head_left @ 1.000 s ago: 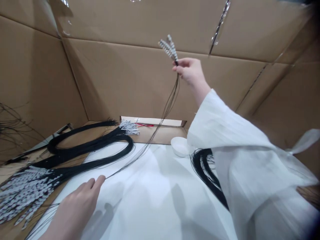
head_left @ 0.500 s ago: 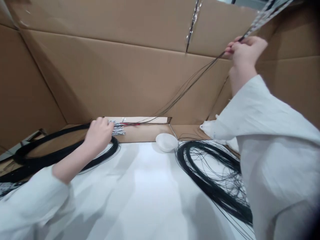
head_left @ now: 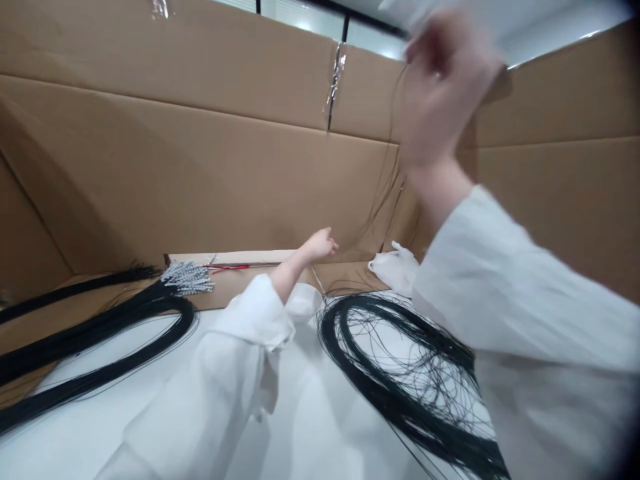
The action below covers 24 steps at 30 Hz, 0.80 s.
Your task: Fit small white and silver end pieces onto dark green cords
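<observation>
Blurred by motion, my right hand point(head_left: 440, 87) is raised at the upper right, its fingers closed on thin dark wires point(head_left: 384, 193). The wires hang below it against the cardboard, their lower ends smeared. A whitish blur, perhaps the pale ends of these wires, shows above the fingers. My left hand point(head_left: 321, 245) reaches over a white bowl point(head_left: 305, 301), fingertips slightly apart, with nothing visible between them. At the left lies a thick black wire bundle point(head_left: 90, 327) with black-and-white striped ends point(head_left: 187, 277). A loose coil of black wires point(head_left: 400, 393) rests on the right of the white surface.
Tall cardboard walls point(head_left: 200, 173) enclose the white work surface point(head_left: 90, 407). A white plastic bag point(head_left: 395, 270) lies at the back right. Thin red pieces point(head_left: 230, 267) are beside the striped ends, along the back ledge.
My left hand has left the striped ends and moved right, above the bowl. My right hand has shifted left with the wires, which now hang below it instead of stretching across. The view has turned right.
</observation>
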Each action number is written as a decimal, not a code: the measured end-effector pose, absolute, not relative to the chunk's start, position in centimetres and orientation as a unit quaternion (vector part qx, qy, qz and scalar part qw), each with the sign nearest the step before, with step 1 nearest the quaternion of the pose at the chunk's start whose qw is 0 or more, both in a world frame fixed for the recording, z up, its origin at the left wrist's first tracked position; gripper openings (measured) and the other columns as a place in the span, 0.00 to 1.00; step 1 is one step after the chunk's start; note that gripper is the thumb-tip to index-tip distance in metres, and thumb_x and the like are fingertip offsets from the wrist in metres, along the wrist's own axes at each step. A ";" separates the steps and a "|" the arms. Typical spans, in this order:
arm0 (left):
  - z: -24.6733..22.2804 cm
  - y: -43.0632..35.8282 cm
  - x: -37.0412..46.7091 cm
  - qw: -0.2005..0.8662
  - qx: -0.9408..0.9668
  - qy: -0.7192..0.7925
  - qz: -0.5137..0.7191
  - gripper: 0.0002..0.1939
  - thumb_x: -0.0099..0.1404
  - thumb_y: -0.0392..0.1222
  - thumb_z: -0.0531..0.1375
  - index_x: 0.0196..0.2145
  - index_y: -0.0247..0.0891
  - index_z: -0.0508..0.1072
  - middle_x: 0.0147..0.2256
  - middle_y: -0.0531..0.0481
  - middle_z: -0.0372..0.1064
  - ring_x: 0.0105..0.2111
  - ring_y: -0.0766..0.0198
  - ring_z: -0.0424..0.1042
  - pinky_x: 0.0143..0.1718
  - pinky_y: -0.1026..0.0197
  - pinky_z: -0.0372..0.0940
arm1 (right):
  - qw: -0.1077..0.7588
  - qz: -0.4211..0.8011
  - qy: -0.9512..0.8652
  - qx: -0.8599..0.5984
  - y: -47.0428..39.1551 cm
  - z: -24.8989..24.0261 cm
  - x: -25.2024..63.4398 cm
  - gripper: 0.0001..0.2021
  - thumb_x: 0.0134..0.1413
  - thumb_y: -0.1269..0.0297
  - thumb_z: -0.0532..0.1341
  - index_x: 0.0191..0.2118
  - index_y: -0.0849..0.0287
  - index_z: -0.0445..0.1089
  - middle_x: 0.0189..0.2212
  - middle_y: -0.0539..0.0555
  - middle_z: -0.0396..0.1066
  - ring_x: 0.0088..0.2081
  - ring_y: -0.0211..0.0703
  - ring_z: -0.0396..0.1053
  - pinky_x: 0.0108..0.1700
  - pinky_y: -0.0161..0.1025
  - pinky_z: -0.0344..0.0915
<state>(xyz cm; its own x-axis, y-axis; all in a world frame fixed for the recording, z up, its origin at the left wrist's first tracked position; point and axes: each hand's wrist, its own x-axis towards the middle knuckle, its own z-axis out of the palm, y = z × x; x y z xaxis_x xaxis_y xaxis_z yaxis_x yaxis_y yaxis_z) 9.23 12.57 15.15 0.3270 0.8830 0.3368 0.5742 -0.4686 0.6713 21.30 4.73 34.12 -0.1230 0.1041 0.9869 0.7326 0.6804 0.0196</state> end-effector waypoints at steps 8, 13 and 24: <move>19.3 7.7 -7.5 0.090 0.678 0.536 0.494 0.22 0.66 0.45 0.40 0.42 0.30 0.68 0.42 0.39 0.69 0.39 0.59 0.69 0.41 0.56 0.63 | 0.405 -0.298 -0.795 -0.338 10.8 20.5 15.4 0.14 0.55 0.79 0.48 0.42 0.65 0.68 0.38 0.58 0.70 0.41 0.43 0.65 0.42 0.38 0.61; 20.9 4.6 -7.8 -0.135 0.797 0.507 0.298 0.21 0.65 0.49 0.43 0.44 0.35 0.67 0.45 0.43 0.67 0.48 0.54 0.64 0.49 0.54 0.56 | 0.317 -0.279 -0.847 -0.321 11.6 17.6 11.2 0.15 0.56 0.78 0.47 0.43 0.66 0.67 0.39 0.60 0.68 0.41 0.45 0.64 0.40 0.38 0.59; 19.0 7.9 -6.7 -0.079 0.799 0.564 0.192 0.13 0.65 0.41 0.45 0.37 0.34 0.67 0.34 0.41 0.71 0.32 0.58 0.70 0.33 0.60 0.61 | 0.313 -0.245 -0.871 -0.289 11.4 16.8 8.0 0.13 0.57 0.76 0.48 0.41 0.65 0.68 0.34 0.59 0.68 0.38 0.45 0.61 0.38 0.38 0.59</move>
